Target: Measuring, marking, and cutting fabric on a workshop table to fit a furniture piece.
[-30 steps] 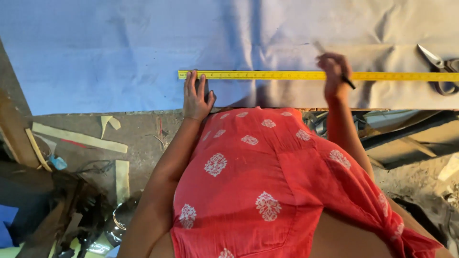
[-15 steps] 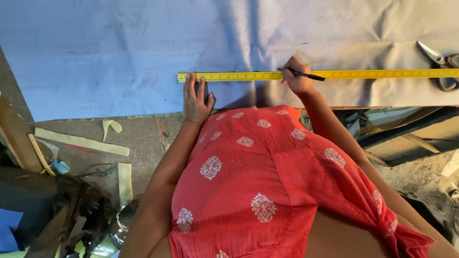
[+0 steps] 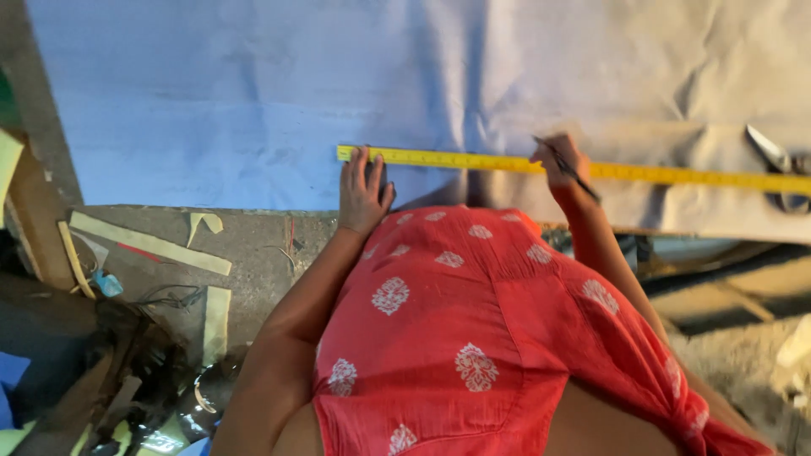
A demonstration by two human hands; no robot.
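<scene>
A long yellow ruler (image 3: pixel 473 160) lies across a large sheet of pale blue-grey cloth (image 3: pixel 253 101). My left hand (image 3: pixel 363 192) presses flat on the cloth at the ruler's left end, fingers spread and touching its near edge. My right hand (image 3: pixel 562 160) grips a dark pencil (image 3: pixel 568 167) held against the ruler about a third of the way along. My red patterned garment (image 3: pixel 456 338) fills the lower middle of the view and hides the cloth's near edge there.
Scissors (image 3: pixel 777 165) lie on the cloth at the far right, next to the ruler. Pale cloth strips (image 3: pixel 148 243) and scraps lie on the dark surface at the left. Cluttered dark items fill the bottom left corner.
My right hand with the pencil slid left along the ruler half a second ago, then back a little to the right. My left hand stays at the ruler's left end.
</scene>
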